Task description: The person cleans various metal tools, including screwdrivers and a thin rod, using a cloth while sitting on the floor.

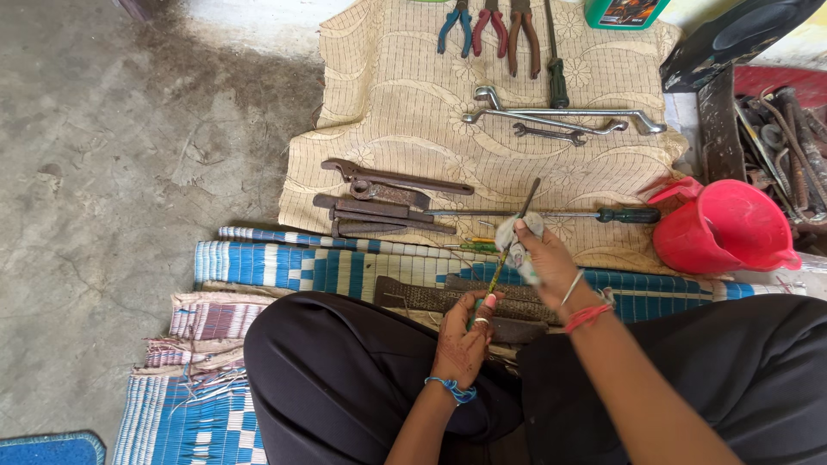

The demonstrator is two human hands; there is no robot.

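My left hand (463, 340) grips the lower handle end of a thin screwdriver (514, 234) that slants up and to the right. My right hand (544, 258) holds a grey-white rag (519, 239) wrapped around the screwdriver's shaft, about halfway up. The dark metal tip sticks out above the rag. Both hands are above my crossed legs in dark trousers, over a blue-and-white woven mat (327, 267).
A beige cloth (405, 86) ahead holds rusty wrenches (379, 194), a long screwdriver (551, 213), spanners (560, 120) and several pliers (491, 30). A red plastic jug (728, 228) stands at right beside a box of metal parts (784, 146). Bare concrete floor (112, 172) lies left.
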